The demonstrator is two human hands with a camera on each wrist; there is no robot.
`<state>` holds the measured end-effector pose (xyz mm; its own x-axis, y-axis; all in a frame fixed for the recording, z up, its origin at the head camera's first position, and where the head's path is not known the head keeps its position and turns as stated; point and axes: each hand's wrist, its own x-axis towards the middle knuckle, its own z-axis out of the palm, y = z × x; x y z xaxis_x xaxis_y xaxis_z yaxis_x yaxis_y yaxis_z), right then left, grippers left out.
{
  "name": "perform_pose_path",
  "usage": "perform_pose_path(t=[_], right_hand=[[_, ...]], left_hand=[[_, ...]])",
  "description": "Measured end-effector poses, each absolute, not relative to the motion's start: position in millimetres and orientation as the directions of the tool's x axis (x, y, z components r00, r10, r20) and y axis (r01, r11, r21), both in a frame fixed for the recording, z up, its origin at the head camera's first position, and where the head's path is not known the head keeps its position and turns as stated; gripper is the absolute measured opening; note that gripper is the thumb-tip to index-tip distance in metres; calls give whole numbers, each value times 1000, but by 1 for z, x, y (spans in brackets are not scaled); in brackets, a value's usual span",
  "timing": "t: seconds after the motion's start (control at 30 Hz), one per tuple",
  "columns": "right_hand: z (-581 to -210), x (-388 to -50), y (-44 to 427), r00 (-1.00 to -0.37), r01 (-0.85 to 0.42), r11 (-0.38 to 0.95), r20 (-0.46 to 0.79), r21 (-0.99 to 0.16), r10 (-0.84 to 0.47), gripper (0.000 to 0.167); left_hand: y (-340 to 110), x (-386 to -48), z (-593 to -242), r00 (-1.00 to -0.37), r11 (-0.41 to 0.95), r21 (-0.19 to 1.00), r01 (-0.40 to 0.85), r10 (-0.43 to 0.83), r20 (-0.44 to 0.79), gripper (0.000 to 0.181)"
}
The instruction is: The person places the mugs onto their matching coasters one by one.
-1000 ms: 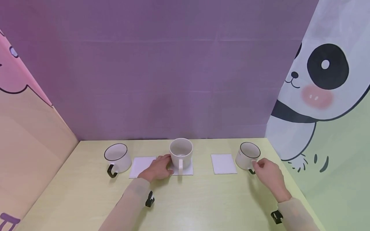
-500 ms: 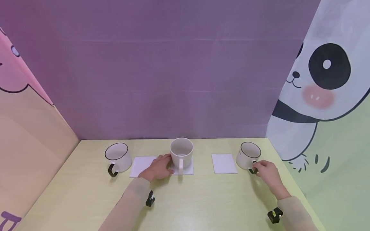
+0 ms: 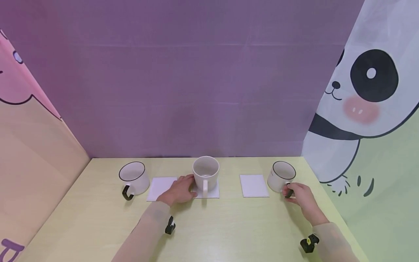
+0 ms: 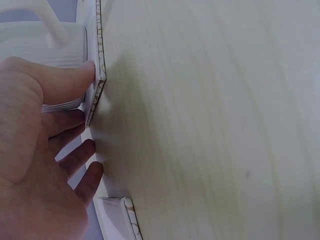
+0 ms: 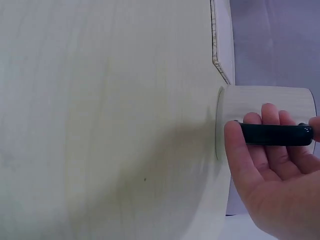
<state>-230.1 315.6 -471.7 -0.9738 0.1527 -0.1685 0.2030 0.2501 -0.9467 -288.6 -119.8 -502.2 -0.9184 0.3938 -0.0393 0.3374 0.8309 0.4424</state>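
Observation:
A plain white mug (image 3: 209, 182) stands on the middle white square coaster (image 3: 214, 194), its handle toward me. My left hand (image 3: 178, 191) lies at its left side. In the left wrist view, the thumb (image 4: 75, 82) rests on the coaster by its corner, and the other fingers extend along its left edge. At the right, a white mug (image 3: 276, 181) with a dark rim and black handle (image 5: 275, 135) stands on the table. My right hand (image 3: 303, 199) holds that handle, several fingers behind it and the thumb at its upper end, partly cut off in the right wrist view.
Another white mug (image 3: 139, 184) with a dark rim and black handle stands at the left. Beside it lies a white coaster (image 3: 158, 187); a further coaster (image 3: 254, 186) lies just left of the right mug. A purple wall (image 3: 196, 91) borders the table's back.
My right hand's fingers have moved from the handle's outer side to around it. The left hand and all the mugs have stayed put.

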Motion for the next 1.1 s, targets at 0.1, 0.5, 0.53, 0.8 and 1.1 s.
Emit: perform_pose_path(t=[0.1, 0.5, 0.53, 0.8, 1.1], right_hand=[[-471, -230, 315, -974, 203, 261, -168, -944, 152, 29], [-471, -230, 312, -971, 207, 279, -164, -938, 172, 28], [-471, -230, 312, -972, 206, 282, -162, -937, 172, 29], [-473, -231, 313, -972, 201, 274, -157, -940, 172, 28], [-474, -232, 313, -970, 214, 266, -172, -940, 172, 30]], left_hand=[[-120, -289, -502, -920, 832, 443, 334, 391, -42, 67], [-120, -288, -501, -919, 829, 447, 336, 392, -35, 66], [-120, -288, -501, -919, 829, 448, 336, 392, -38, 66], [-120, -289, -500, -920, 834, 436, 337, 390, -35, 66], [-121, -290, -499, -921, 817, 471, 332, 389, -27, 64]])
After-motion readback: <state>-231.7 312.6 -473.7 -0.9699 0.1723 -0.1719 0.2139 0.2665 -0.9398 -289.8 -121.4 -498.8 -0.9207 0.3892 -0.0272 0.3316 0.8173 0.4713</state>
